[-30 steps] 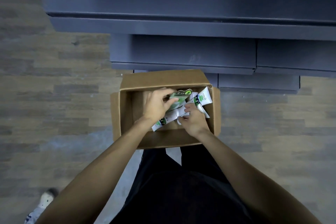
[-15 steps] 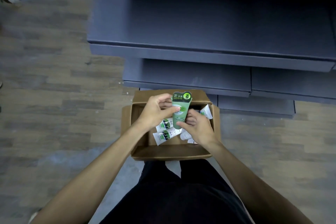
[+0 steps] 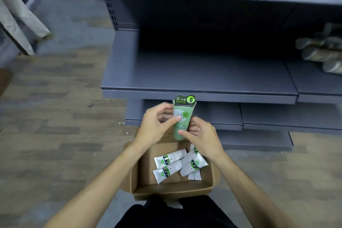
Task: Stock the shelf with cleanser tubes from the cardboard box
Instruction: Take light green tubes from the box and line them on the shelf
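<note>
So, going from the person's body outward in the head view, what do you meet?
Cardboard box → white tubes lying in it → green tube held upright by left hand and right hand → grey shelf.

Both bare forearms reach forward. The left hand [image 3: 157, 126] and right hand [image 3: 201, 135] sit close together, thumbs and fingers curled, pinching.

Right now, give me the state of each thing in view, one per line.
Green tube: upright, out of the box, held in both hands.
Left hand: grips the tube's middle.
Right hand: grips the tube's lower end.
Box: open, on the floor.
White tubes: lying loose in the box.
Shelf: bare where it shows in front of the person.
Packs: piled on the shelf's right section, blurred.
</note>
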Demonstrator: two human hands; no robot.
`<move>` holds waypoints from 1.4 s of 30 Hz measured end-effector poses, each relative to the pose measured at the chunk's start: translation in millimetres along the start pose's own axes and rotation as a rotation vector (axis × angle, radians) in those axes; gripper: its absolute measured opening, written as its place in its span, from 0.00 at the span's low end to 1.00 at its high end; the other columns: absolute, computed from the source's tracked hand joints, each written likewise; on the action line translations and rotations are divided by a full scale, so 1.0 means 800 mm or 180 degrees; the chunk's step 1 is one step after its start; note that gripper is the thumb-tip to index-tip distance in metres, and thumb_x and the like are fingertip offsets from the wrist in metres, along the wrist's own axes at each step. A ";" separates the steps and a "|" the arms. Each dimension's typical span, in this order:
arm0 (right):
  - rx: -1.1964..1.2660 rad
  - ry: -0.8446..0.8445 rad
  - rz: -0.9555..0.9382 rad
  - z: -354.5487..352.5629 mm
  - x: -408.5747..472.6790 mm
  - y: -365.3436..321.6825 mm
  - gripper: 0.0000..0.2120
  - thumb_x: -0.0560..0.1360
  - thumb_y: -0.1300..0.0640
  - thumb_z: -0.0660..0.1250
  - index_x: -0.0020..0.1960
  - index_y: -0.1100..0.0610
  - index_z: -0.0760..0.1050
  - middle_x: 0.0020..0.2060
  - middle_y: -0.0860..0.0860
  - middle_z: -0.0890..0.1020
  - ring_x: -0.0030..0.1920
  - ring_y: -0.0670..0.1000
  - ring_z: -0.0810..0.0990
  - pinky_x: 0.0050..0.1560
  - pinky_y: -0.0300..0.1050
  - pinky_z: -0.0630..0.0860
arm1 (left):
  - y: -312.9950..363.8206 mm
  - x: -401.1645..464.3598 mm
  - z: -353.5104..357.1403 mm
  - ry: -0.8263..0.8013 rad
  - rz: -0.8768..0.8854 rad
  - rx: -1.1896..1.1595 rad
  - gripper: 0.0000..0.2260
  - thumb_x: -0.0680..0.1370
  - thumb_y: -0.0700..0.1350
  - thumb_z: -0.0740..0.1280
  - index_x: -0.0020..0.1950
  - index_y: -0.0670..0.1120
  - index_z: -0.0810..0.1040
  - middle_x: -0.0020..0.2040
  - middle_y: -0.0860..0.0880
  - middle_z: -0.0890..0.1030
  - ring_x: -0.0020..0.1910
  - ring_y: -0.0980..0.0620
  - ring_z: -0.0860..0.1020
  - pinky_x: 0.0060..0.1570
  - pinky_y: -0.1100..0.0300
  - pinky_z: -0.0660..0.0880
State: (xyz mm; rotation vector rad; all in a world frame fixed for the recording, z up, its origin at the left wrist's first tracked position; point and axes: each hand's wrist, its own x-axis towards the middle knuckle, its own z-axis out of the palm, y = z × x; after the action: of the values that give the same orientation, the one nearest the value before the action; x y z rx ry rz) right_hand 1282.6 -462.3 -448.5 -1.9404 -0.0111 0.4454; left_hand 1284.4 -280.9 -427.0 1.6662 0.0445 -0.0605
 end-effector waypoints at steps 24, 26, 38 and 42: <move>-0.0047 0.0548 -0.2001 -0.154 -0.035 -0.303 0.14 0.73 0.61 0.75 0.57 0.51 0.78 0.50 0.42 0.85 0.49 0.44 0.85 0.51 0.37 0.80 | 0.341 0.046 -0.020 0.0137 0.1932 0.0333 0.09 0.75 0.40 0.74 0.54 0.47 0.83 0.50 0.53 0.86 0.50 0.53 0.84 0.50 0.52 0.82; -0.0131 0.0589 -0.2180 -0.167 -0.034 -0.332 0.14 0.74 0.59 0.74 0.58 0.51 0.78 0.52 0.42 0.85 0.51 0.43 0.85 0.53 0.37 0.80 | 0.371 0.052 -0.025 0.0170 0.2049 0.0289 0.09 0.75 0.40 0.74 0.55 0.47 0.83 0.50 0.51 0.86 0.50 0.52 0.85 0.50 0.50 0.82; -0.0353 0.0819 -0.2393 -0.187 0.028 -0.411 0.15 0.70 0.51 0.74 0.55 0.50 0.78 0.49 0.42 0.85 0.49 0.46 0.85 0.55 0.54 0.81 | 0.421 0.111 -0.031 0.0760 0.2017 0.0195 0.13 0.72 0.37 0.76 0.55 0.40 0.82 0.48 0.47 0.86 0.46 0.52 0.85 0.49 0.52 0.83; -0.0276 0.0898 -0.2275 -0.181 0.056 -0.406 0.14 0.68 0.48 0.74 0.51 0.44 0.75 0.48 0.41 0.85 0.47 0.45 0.86 0.56 0.54 0.81 | 0.414 0.130 -0.030 0.0941 0.1987 0.0258 0.11 0.72 0.36 0.76 0.53 0.41 0.83 0.46 0.49 0.87 0.45 0.54 0.85 0.48 0.51 0.83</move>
State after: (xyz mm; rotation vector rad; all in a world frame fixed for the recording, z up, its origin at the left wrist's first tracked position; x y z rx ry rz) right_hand 1433.2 -448.7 -123.6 -1.9162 -0.5297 -0.3060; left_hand 1410.4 -289.3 -102.7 1.6920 -0.2575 0.6626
